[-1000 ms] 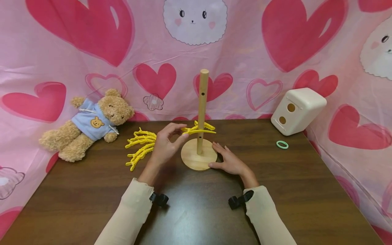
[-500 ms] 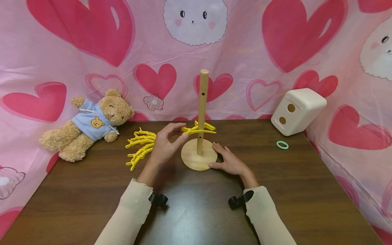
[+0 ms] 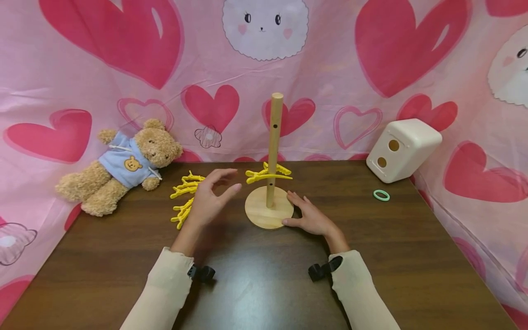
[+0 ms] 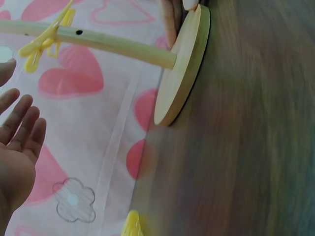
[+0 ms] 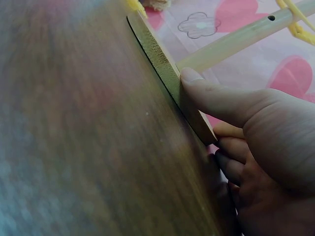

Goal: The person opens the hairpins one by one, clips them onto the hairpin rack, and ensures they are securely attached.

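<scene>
A round-based wooden stand (image 3: 270,207) stands upright on the table. A yellow clip (image 3: 267,175) with long slim arms sits across its pole, above the lower hole, one arm in front and one behind. My left hand (image 3: 209,201) is left of the clip and apart from it, thumb and fingers spread with nothing between them. My right hand (image 3: 308,216) holds the base's right edge; in the right wrist view the thumb (image 5: 216,98) lies on its top and the fingers lie at the rim. Several more yellow clips (image 3: 184,189) lie left of my left hand, partly hidden by it.
A teddy bear (image 3: 123,160) in a blue top leans at the back left. A white box (image 3: 402,149) with two round holes stands tilted at the back right. Before it lies a mint-green ring (image 3: 381,195). A pink heart-print cloth (image 3: 330,68) hangs behind the table.
My left hand has let go of the yellow clip and drawn back to the left. The clip stays on the pole. My right hand has kept its place on the base.
</scene>
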The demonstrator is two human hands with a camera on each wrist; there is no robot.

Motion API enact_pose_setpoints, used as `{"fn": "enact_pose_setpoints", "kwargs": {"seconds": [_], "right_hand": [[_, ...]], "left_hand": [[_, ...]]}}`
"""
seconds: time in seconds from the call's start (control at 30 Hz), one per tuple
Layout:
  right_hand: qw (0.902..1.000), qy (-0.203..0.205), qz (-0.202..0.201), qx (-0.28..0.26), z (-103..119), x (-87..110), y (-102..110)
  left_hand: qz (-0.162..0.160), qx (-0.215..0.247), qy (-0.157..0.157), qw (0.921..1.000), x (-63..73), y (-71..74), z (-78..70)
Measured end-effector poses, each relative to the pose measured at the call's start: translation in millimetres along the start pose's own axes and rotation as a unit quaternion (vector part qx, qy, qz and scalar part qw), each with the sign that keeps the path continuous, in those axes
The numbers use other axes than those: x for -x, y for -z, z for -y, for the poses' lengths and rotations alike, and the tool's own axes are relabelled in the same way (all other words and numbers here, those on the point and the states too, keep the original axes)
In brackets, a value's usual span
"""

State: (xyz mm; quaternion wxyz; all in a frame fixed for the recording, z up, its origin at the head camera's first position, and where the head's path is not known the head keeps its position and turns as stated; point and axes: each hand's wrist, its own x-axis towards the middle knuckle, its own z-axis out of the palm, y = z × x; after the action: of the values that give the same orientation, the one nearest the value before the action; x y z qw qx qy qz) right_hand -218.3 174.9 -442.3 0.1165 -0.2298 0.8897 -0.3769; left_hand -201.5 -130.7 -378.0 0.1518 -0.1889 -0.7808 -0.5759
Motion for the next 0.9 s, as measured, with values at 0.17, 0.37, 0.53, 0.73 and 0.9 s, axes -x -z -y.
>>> {"fn": "enact_pose_setpoints", "kwargs": {"seconds": [0.17,0.37,0.53,0.73,0.9], "right_hand": [[1.0,-0.003,-0.002,-0.001,0,0.3,0],[1.0,0.002,-0.002,0.002,-1,0.1,0],[1.0,0.006,-0.003,0.002,-1,-0.2,0],[0.9999,0.011,-0.004,0.002,0,0.8,-1],[0.9999,0.01,-0.004,0.003,0,0.3,0]], "left_hand": [[-0.011,-0.005,0.008,0.9999,4.2,14.1,0.9],[-0.024,-0.014,0.02,0.9994,9.2,27.0,3.8],[-0.026,-0.03,0.035,0.9986,14.3,38.1,7.8],[-0.037,-0.051,0.023,0.9978,17.7,54.1,12.1],[-0.043,-0.062,0.028,0.9967,22.9,67.7,13.2]]}}
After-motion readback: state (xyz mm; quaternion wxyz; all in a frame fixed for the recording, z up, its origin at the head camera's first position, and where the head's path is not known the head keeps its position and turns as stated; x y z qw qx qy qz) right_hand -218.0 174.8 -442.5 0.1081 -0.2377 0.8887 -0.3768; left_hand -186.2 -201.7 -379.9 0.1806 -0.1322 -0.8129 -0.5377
